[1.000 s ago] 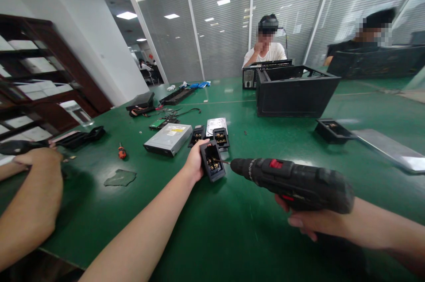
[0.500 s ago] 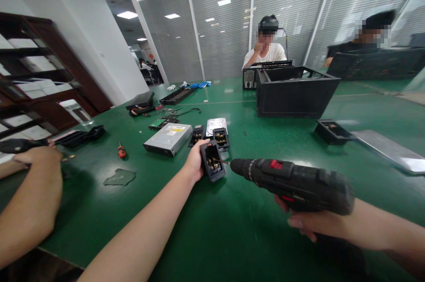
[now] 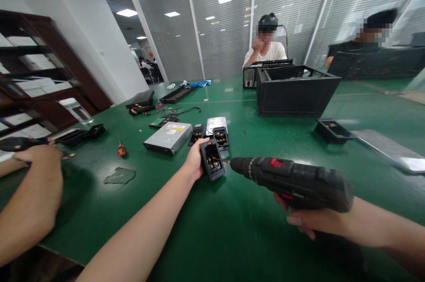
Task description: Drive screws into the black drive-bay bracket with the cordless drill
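Note:
My left hand (image 3: pixel 195 160) grips a small black box (image 3: pixel 217 171) by its left side. The box is tilted so its open face, with several brass-coloured terminals inside, points toward me. My right hand (image 3: pixel 308 220) is wrapped around the handle of a black cordless drill (image 3: pixel 299 182) with red switches. Its thin bit reaches into the box among the terminals; whether it touches one I cannot tell. Just behind the held box are two similar black boxes (image 3: pixel 198 133) and a silver hard drive (image 3: pixel 215 125).
A silver optical drive (image 3: pixel 168 139), an orange screwdriver (image 3: pixel 121 149) and a dark flat scrap (image 3: pixel 120 175) lie to the left. Beside me at left is a co-worker's arm (image 3: pixel 36 189). Black computer cases (image 3: pixel 295 94) stand at the back, with a metal panel (image 3: pixel 392 151) at right.
Almost nothing differs. The drill and the held box keep their positions, with only a very slight shift of the view.

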`<state>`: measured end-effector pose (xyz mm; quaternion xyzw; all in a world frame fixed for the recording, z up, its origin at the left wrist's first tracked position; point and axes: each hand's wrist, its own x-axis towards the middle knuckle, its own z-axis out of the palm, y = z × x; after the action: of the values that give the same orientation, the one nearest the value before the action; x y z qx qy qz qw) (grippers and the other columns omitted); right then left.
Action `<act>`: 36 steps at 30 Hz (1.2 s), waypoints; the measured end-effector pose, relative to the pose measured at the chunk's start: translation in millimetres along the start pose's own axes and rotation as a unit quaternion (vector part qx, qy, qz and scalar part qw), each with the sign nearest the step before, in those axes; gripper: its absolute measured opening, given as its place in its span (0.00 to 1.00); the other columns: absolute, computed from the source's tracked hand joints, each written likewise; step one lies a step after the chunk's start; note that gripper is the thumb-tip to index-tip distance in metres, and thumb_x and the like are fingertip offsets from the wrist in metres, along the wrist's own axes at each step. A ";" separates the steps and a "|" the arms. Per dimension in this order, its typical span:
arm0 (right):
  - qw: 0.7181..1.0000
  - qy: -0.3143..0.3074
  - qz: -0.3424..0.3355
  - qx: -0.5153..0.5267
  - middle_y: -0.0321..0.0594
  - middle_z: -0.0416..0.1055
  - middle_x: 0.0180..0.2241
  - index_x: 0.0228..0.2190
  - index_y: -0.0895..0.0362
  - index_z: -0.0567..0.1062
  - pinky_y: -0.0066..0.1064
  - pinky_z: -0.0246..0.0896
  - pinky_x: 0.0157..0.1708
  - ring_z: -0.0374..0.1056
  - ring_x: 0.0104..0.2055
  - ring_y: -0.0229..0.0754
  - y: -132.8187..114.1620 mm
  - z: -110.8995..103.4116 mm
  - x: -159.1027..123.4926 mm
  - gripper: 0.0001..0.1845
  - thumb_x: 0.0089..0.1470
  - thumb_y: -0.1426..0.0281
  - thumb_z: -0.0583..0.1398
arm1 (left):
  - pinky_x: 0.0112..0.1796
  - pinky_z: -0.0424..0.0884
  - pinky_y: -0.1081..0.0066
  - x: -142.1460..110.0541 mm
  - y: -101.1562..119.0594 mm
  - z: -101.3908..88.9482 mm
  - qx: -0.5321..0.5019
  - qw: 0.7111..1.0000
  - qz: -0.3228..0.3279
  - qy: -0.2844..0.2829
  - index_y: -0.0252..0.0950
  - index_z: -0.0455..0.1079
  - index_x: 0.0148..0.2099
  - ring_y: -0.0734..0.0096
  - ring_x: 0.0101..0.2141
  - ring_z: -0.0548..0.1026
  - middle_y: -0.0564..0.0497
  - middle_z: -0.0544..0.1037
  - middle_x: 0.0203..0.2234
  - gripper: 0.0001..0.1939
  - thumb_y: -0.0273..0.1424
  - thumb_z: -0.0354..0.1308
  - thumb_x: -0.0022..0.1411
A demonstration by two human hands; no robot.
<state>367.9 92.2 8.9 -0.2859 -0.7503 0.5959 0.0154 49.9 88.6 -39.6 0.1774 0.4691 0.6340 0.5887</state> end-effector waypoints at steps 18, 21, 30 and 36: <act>1.000 -0.002 -0.010 0.005 0.34 0.67 0.27 0.37 0.55 0.69 0.32 0.64 0.27 0.66 0.25 0.40 0.6 -0.8 2.4 0.15 0.50 0.59 0.62 | 0.29 0.71 0.60 -2.9 1.2 3.8 -0.001 1.000 0.004 0.014 0.34 0.71 0.31 0.62 0.23 0.74 0.48 0.76 0.22 0.13 0.40 0.58 0.49; 1.000 -0.004 -0.004 0.004 0.33 0.67 0.26 0.37 0.55 0.69 0.32 0.64 0.27 0.65 0.25 0.39 -1.8 -0.7 3.1 0.15 0.51 0.60 0.61 | 0.29 0.71 0.60 -3.8 1.4 4.7 0.001 1.000 0.006 0.012 0.34 0.71 0.31 0.62 0.23 0.74 0.48 0.76 0.22 0.13 0.40 0.58 0.50; 1.000 0.001 -0.018 0.024 0.33 0.67 0.27 0.36 0.54 0.69 0.31 0.65 0.26 0.67 0.25 0.39 2.5 0.7 0.8 0.14 0.49 0.60 0.62 | 0.28 0.71 0.62 -0.6 0.1 2.4 -0.006 1.000 0.008 0.012 0.34 0.72 0.32 0.62 0.23 0.74 0.47 0.77 0.23 0.13 0.39 0.58 0.50; 1.000 -0.003 -0.012 0.004 0.31 0.66 0.23 0.36 0.55 0.69 0.30 0.64 0.26 0.66 0.25 0.39 0.9 -0.1 1.4 0.13 0.52 0.61 0.61 | 0.27 0.70 0.64 -1.5 -0.1 2.8 0.000 1.000 0.008 0.017 0.34 0.71 0.31 0.63 0.23 0.74 0.48 0.77 0.23 0.13 0.40 0.58 0.50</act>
<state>367.0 93.0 7.7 -0.2750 -0.7512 0.5996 0.0208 52.4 88.3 -37.9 0.1706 0.4777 0.6416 0.5754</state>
